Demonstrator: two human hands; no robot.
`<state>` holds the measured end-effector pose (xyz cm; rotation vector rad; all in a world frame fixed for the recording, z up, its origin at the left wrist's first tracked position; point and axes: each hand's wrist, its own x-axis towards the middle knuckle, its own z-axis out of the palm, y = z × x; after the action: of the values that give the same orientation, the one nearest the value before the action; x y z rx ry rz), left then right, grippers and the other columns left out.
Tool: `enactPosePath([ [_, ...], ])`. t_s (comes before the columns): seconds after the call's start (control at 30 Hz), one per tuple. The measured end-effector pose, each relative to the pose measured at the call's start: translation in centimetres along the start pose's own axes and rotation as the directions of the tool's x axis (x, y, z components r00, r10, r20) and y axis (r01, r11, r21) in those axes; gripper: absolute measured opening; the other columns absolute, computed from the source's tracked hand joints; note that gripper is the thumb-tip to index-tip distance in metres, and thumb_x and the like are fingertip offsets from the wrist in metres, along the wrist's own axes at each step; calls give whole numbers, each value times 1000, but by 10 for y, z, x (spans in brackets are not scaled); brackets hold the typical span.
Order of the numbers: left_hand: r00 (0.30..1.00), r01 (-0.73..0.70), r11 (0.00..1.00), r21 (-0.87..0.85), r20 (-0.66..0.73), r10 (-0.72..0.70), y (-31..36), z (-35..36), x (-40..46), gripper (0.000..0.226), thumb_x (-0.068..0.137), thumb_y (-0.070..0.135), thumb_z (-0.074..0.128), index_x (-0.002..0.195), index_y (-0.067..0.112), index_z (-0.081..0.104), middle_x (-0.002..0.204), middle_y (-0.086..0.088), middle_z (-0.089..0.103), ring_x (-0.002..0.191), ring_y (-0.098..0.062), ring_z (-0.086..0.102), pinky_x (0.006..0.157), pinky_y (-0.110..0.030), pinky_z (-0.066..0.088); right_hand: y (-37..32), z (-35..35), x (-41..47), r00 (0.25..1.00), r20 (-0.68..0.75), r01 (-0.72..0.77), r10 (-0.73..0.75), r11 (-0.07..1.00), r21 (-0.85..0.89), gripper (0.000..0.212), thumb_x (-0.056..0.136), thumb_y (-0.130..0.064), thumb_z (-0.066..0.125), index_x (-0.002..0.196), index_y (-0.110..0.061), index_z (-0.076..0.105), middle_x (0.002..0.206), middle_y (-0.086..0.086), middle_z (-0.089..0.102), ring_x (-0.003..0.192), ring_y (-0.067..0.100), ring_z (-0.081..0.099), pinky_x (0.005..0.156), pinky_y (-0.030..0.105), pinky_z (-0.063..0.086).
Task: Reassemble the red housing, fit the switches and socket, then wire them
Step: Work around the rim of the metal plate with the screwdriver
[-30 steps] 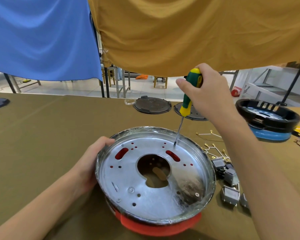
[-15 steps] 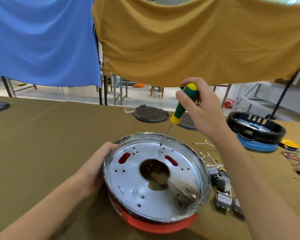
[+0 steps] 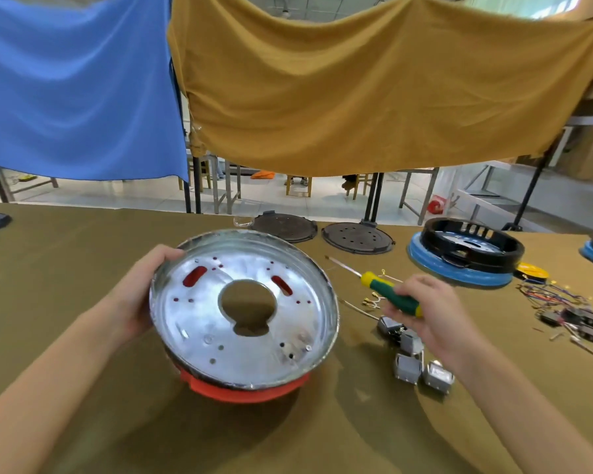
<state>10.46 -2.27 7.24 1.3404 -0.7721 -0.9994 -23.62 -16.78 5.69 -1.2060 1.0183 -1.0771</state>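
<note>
My left hand grips the left rim of the red housing, fingers curled over the silver metal plate that sits on top. The housing is tilted toward me, its near edge on the olive counter. My right hand is closed around a green and yellow screwdriver, its shaft pointing up and left, low over the counter to the right of the housing. Several grey switches lie just below that hand. Loose coloured wires lie farther right.
</note>
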Motion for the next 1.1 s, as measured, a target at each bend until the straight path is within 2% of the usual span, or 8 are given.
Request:
enactPosePath([
  [0.17, 927, -338, 940, 49, -155, 341, 21, -10, -4, 21, 88, 32, 53, 84, 29, 74, 84, 1, 74, 78, -19, 67, 70, -36, 49, 26, 22, -21, 988, 41, 148, -146, 869, -472, 16, 86, -9, 62, 80, -11, 47, 93, 14, 60, 75, 22, 58, 74, 38, 51],
  [0.33, 649, -686, 696, 212, -255, 717, 28, -19, -5, 36, 74, 33, 63, 109, 37, 66, 106, 9, 68, 98, -17, 62, 89, -37, 51, 44, 40, -30, 869, 347, 485, -353, 464, -742, 23, 86, -10, 62, 78, -20, 43, 93, -4, 41, 78, 9, 44, 70, 17, 37],
  [0.47, 451, -739, 429, 520, -91, 888, 20, -13, -4, 50, 78, 27, 65, 127, 32, 56, 119, 3, 62, 108, -19, 60, 97, -44, 50, 55, 40, -29, 846, 386, 492, -367, 260, -831, 17, 88, -14, 62, 81, -20, 47, 97, -2, 37, 81, 13, 43, 72, 19, 39],
  [0.57, 347, -733, 162, 661, 158, 925, 11, 1, -7, 63, 71, 29, 67, 132, 19, 56, 129, 2, 50, 119, -11, 52, 103, -25, 40, 56, 39, -27, 866, 351, 440, -357, 210, -873, 8, 93, -20, 57, 88, -18, 50, 100, -1, 38, 89, 15, 44, 79, 24, 42],
  [0.77, 349, -693, -269, 669, 638, 686, -18, 31, -8, 68, 67, 33, 65, 134, 27, 51, 140, -11, 48, 122, -27, 56, 93, -34, 51, 54, 39, -23, 897, 285, 340, -337, 117, -933, 10, 97, -25, 48, 103, -18, 52, 109, 0, 42, 105, 17, 45, 90, 26, 40],
  [0.9, 349, -684, -434, 587, 785, 512, -27, 40, -5, 74, 71, 39, 63, 141, 26, 45, 142, -10, 44, 115, -27, 57, 95, -40, 52, 50, 35, -22, 914, 276, 306, -297, 61, -950, 8, 96, -23, 47, 101, -18, 49, 109, 2, 45, 107, 21, 46, 87, 28, 37],
  [1.03, 471, -698, -387, 603, 793, 387, -35, 45, -10, 90, 77, 65, 61, 153, 32, 27, 134, 7, 49, 114, -12, 55, 94, -28, 52, 36, 32, -14, 943, 259, 280, -208, 77, -957, 12, 93, -25, 51, 96, -14, 54, 100, 3, 47, 100, 24, 55, 80, 31, 43],
  [1.1, 590, -716, -221, 662, 743, 315, -39, 48, -14, 85, 81, 78, 49, 151, 43, 18, 124, 18, 51, 110, -4, 50, 90, -21, 46, 33, 31, -12, 947, 255, 278, -197, 96, -956, 13, 92, -28, 52, 92, -15, 55, 99, 3, 51, 93, 22, 56, 79, 32, 46],
])
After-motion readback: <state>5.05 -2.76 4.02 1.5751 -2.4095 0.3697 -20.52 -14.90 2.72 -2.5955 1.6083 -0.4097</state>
